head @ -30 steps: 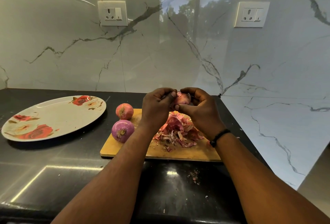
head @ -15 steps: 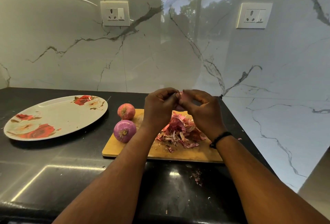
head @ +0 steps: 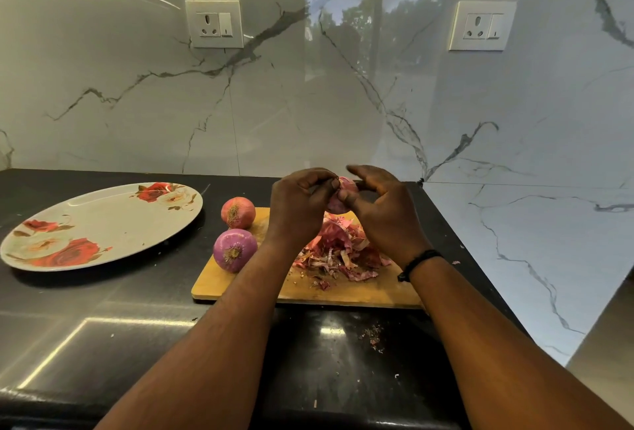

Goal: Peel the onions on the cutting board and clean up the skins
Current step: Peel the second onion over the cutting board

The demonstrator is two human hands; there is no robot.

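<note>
Head view: left hand (head: pixel 302 203) and right hand (head: pixel 380 210) both pinch a part-peeled onion (head: pixel 343 198) above the cutting board (head: pixel 240 287). Skins (head: pixel 339 253) lie heaped (uncleared); two onions (head: pixel 235 250) wait on the board's left edge, apparently unpeeled.

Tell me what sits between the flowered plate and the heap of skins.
Two onions at the cutting board's left end, in the head view.

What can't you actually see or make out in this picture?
- Held onion, head view: mostly hidden by the left hand and right hand; how much skin remains is unclear.
- Cutting board: its middle is covered by forearms and the skin pile.
</note>
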